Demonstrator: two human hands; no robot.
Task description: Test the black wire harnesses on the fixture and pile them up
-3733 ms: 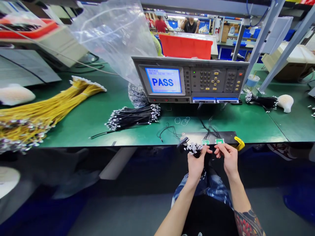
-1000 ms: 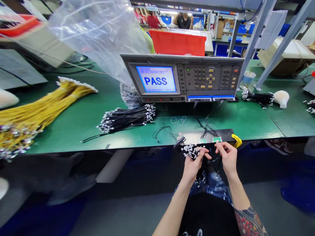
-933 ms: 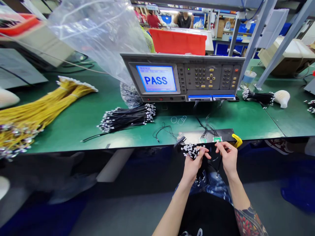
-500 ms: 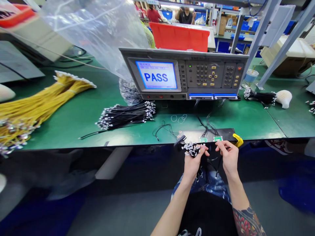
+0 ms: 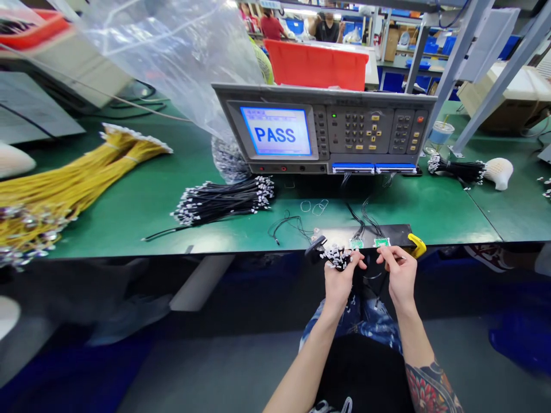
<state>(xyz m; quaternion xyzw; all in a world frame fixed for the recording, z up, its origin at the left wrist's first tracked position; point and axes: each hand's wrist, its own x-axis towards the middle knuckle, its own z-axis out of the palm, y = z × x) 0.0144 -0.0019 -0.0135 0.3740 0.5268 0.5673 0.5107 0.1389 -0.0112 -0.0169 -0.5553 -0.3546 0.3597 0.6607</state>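
Observation:
My left hand (image 5: 341,282) is closed round a bundle of black cables with white connectors (image 5: 336,257), below the left green circuit board (image 5: 357,244). Beside it, my right hand (image 5: 400,275) is pinched at the right green circuit board (image 5: 381,242), with a black cable hanging below the fingers; the held end is too small to make out. Both boards sit on a black fixture (image 5: 400,234) at the table edge, wired to a tester (image 5: 331,129) whose screen reads PASS.
Black cable bundles lie on the green table (image 5: 241,238), left and right. Yellow cables (image 5: 86,178) spread at far left. A yellow clamp handle (image 5: 416,245) stands by the fixture. Behind the tester are a red bin (image 5: 316,64), a plastic bag (image 5: 181,63) and people.
The view has shifted slightly, moving the table items a little to the right. Both hands stay at the boards, and the hanging cable below my right hand has moved slightly.

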